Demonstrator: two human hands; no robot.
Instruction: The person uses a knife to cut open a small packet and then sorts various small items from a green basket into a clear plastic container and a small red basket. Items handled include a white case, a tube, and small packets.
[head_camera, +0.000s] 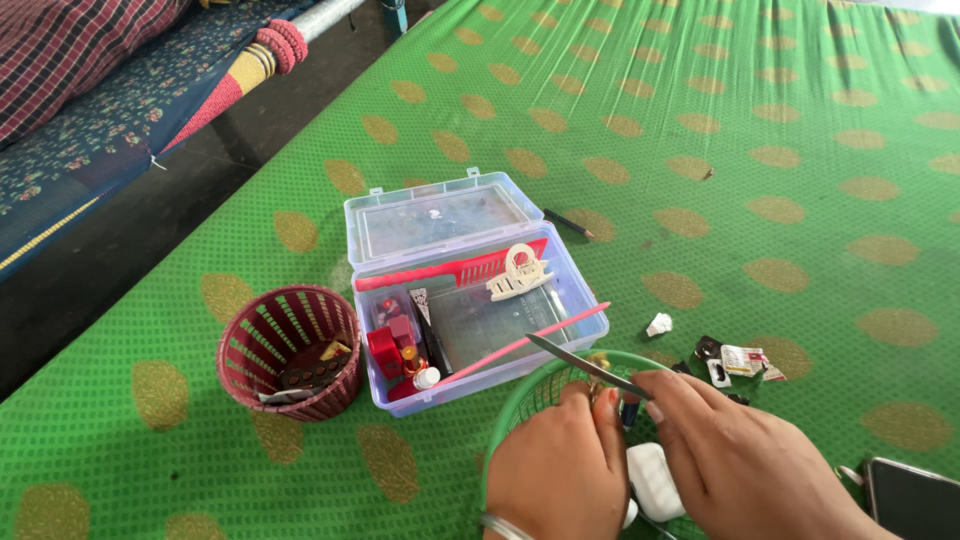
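Observation:
My right hand (740, 455) pinches a thin metal nail file (575, 360) that points up and left over the rim of a green basket (520, 400). My left hand (560, 465) is beside it with its fingers curled down into the basket, fingertips next to the file. Whether it grips anything is hidden. A white object (652, 480) lies in the basket between my hands. Just beyond stands an open clear plastic box (470, 300) with a red comb (440, 271), a cream claw clip (518, 273), a pink stick (520, 345) and small red bottles (395, 352).
A maroon basket (290, 350) stands left of the box. On the green patterned sheet (760, 140) lie a pencil (568, 223), a crumpled white scrap (658, 323) and small packets (738, 360). A dark phone (912, 497) lies at bottom right. A cot (110, 110) runs along the left.

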